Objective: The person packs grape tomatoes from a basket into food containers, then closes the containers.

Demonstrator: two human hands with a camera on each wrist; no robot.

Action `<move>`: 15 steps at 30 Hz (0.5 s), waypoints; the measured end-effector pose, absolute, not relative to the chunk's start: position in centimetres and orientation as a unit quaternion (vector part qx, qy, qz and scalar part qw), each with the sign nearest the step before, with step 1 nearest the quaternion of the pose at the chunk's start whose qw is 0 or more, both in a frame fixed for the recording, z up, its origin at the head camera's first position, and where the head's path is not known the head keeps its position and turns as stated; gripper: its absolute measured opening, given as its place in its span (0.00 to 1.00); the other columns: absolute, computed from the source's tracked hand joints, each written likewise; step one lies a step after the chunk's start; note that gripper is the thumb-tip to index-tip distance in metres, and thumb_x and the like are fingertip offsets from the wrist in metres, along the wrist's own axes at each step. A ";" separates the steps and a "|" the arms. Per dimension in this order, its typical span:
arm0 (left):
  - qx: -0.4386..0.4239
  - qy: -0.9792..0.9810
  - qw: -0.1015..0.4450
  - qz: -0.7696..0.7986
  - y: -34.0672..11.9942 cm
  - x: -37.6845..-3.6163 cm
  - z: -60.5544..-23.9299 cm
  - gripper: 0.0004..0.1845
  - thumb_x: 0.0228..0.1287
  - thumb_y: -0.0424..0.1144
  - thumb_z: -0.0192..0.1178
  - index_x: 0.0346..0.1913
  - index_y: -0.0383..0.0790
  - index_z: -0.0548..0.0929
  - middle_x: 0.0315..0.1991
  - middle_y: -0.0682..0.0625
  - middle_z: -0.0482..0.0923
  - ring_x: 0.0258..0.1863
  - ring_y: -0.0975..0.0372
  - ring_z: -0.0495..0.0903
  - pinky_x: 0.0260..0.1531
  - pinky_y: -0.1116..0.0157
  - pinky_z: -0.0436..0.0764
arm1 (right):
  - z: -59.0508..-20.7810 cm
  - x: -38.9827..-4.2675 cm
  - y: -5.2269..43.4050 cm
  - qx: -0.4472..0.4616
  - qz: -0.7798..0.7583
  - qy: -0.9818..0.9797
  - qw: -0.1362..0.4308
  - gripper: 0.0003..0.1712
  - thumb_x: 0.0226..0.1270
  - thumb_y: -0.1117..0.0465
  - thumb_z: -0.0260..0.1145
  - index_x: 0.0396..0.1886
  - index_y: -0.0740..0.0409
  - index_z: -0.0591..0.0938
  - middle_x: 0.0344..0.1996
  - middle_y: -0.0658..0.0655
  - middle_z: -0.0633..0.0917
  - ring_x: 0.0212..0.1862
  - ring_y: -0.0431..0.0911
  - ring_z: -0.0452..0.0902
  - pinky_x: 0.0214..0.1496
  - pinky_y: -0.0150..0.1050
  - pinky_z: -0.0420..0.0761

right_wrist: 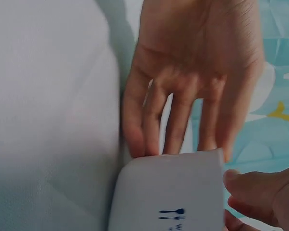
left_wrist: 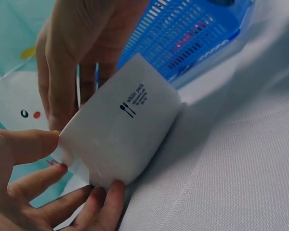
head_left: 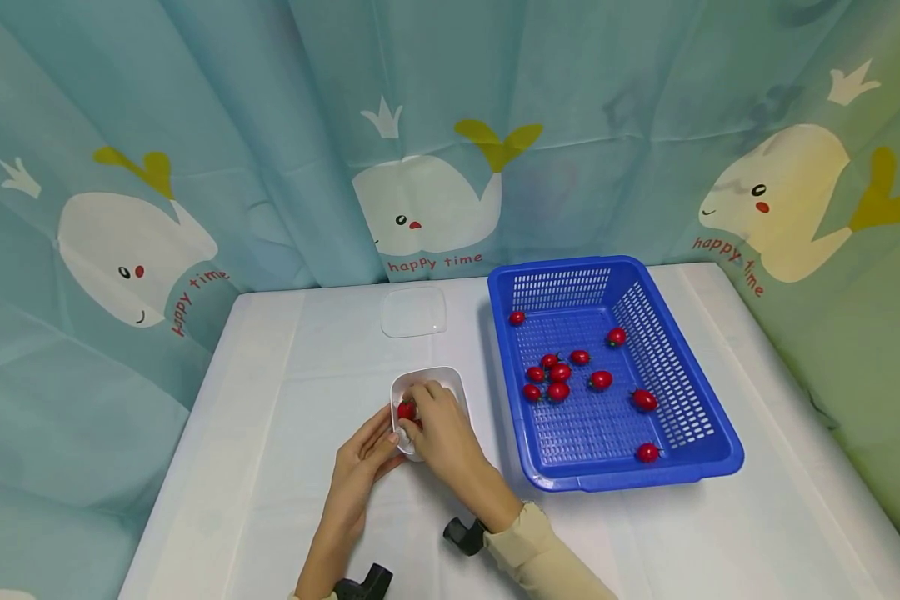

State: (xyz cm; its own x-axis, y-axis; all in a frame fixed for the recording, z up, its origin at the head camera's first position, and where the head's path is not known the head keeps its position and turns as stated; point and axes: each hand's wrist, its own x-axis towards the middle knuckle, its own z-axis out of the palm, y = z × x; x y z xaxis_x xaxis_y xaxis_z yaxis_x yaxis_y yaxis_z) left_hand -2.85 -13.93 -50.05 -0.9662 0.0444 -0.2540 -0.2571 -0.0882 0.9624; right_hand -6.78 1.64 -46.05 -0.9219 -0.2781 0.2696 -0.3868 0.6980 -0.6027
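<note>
A small white plastic container (head_left: 457, 385) stands on the table in front of me, its side print legible in the left wrist view. My left hand (head_left: 355, 477) holds its near left side, the thumb at the rim and the other fingers along the wall. Over the open top, my right hand (head_left: 442, 433) reaches inside and pinches a red cherry tomato (head_left: 406, 410) between thumb and fingers. The right wrist view shows the container's printed wall (right_wrist: 168, 192) but not the tomato. Whatever else lies inside is mostly hidden by the right hand.
To the right sits a blue plastic basket (head_left: 512, 417) with several cherry tomatoes (head_left: 559, 372) spread over its bottom. A clear lid (head_left: 413, 312) lies flat behind the container. The white table (head_left: 300, 400) ends at a curtain (head_left: 285, 208) with whale prints.
</note>
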 end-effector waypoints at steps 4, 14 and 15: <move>-0.082 0.669 0.099 0.732 -13.9 -2.8 -50.1 0.31 0.76 0.40 0.62 0.77 0.41 0.69 0.78 0.44 0.67 0.68 0.68 0.77 0.58 0.67 0.86 | -45.4 -5.9 1.9 0.182 0.344 -0.916 0.095 0.15 0.63 0.62 0.78 0.46 0.60 0.84 0.40 0.56 0.84 0.41 0.50 0.80 0.42 0.40 0.83; -0.091 0.672 0.096 0.728 -13.8 -2.8 -50.0 0.29 0.76 0.38 0.61 0.77 0.42 0.70 0.78 0.44 0.68 0.74 0.54 0.73 0.56 0.67 0.87 | -42.4 -4.6 4.0 0.157 0.387 -0.904 0.093 0.17 0.63 0.62 0.78 0.50 0.55 0.85 0.45 0.53 0.87 0.47 0.48 0.82 0.49 0.42 0.86; -0.091 0.674 0.095 0.727 -13.8 -2.8 -50.0 0.29 0.76 0.37 0.61 0.77 0.41 0.70 0.78 0.43 0.69 0.75 0.51 0.72 0.56 0.67 0.87 | -42.1 -4.6 4.3 0.158 0.393 -0.901 0.091 0.17 0.62 0.62 0.79 0.50 0.55 0.85 0.45 0.53 0.87 0.46 0.49 0.82 0.48 0.41 0.86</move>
